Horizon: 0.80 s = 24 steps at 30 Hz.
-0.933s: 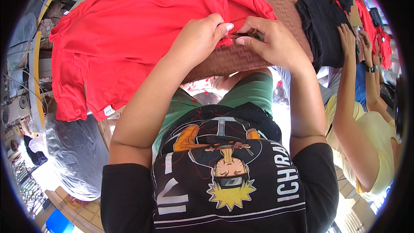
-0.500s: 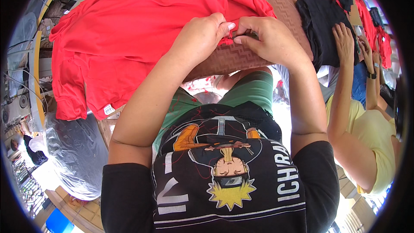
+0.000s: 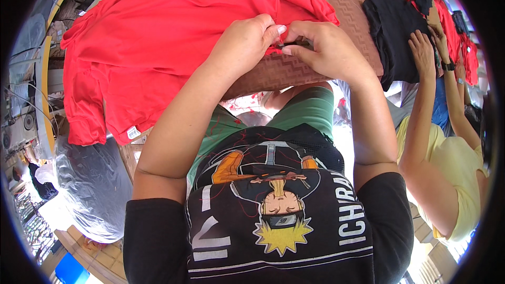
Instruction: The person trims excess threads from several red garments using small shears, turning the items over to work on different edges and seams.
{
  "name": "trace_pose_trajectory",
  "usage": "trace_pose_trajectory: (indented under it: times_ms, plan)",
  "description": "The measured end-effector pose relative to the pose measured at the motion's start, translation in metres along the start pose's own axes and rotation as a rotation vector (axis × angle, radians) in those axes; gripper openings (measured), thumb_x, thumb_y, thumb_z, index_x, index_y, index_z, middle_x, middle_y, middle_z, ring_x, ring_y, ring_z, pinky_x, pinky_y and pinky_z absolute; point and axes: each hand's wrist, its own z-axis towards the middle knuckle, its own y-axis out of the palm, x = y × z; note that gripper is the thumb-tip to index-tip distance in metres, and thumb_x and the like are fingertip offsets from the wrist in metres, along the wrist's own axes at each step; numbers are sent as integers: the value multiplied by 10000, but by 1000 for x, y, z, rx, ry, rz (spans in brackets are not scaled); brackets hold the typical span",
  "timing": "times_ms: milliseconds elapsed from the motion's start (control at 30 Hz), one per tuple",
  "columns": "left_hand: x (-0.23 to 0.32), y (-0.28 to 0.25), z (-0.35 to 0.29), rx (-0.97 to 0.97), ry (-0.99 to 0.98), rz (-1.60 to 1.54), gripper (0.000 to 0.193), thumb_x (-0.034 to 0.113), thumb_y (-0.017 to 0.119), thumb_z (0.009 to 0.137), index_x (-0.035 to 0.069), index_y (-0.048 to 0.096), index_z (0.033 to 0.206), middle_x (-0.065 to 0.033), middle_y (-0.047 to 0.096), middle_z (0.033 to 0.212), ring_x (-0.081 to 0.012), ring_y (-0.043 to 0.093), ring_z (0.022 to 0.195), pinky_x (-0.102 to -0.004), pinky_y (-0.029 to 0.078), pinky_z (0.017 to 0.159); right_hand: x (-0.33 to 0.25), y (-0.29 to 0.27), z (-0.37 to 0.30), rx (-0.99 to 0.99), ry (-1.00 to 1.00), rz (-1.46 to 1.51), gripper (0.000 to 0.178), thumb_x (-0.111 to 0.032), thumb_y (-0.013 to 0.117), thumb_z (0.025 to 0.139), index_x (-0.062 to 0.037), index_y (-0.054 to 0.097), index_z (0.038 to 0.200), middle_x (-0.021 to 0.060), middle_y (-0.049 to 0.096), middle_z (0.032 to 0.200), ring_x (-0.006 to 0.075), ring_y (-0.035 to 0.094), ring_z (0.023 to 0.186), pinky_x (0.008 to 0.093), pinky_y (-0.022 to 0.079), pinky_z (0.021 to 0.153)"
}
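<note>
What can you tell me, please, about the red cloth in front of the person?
The red cloth is plain, soft-looking and wrinkled, with a white label at its lower left. It lies spread over a brown patterned surface, its left part hanging down. The left hand pinches its near edge; the right hand holds a dark object close by, contact unclear.

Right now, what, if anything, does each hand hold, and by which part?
Left hand: red garment, pinched at its near edge. Right hand: small dark tool, its gripped part mostly hidden.
</note>
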Motion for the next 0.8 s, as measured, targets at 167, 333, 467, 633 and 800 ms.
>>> trace_pose_trajectory:
  times_ms: [167, 333, 467, 633, 800]
  plan:
    - [15, -13, -12, -15, -9, -98, 252, 224, 581, 958, -19, 626, 906, -147, 701, 852, -226, 676, 800, -315, 512, 744, -12, -10, -1, -47, 49, -59, 174, -194, 682, 831, -44, 648, 912, 132, 674, 802, 321, 652, 762, 401, 496, 677]
    - [48, -81, -56, -129, 607, -305, 473, 344, 465, 991, 34, 672, 701, -155, 679, 875, -274, 615, 890, -373, 423, 868, -9, -34, -18, 79, 168, 13, 214, -166, 699, 870, -7, 646, 1003, 51, 662, 844, 91, 571, 764, 265, 457, 695]
    - [54, -98, -70, -151, 459, -312, 540, 377, 390, 1010, 44, 662, 683, -158, 674, 875, -252, 594, 858, -376, 407, 823, 4, -32, -21, 221, 154, 100, 201, -217, 709, 849, -50, 666, 952, 101, 651, 755, 160, 584, 647, 306, 471, 636]
    - [24, -48, -59, 31, 325, -127, 119, 125, 576, 926, 33, 651, 916, -126, 665, 1014, -252, 616, 924, -376, 437, 906, -4, -22, -20, 212, 99, 169, 225, -190, 725, 829, -58, 658, 999, 93, 651, 791, 179, 598, 701, 308, 477, 661]
    - [-14, -4, -43, 144, 325, 303, 149, 68, 651, 839, 55, 655, 988, -95, 660, 1054, -263, 602, 1018, -342, 476, 884, -6, -1, -18, 39, 32, 133, 317, -137, 744, 782, -81, 648, 1078, 102, 620, 766, 225, 599, 708, 344, 493, 688]
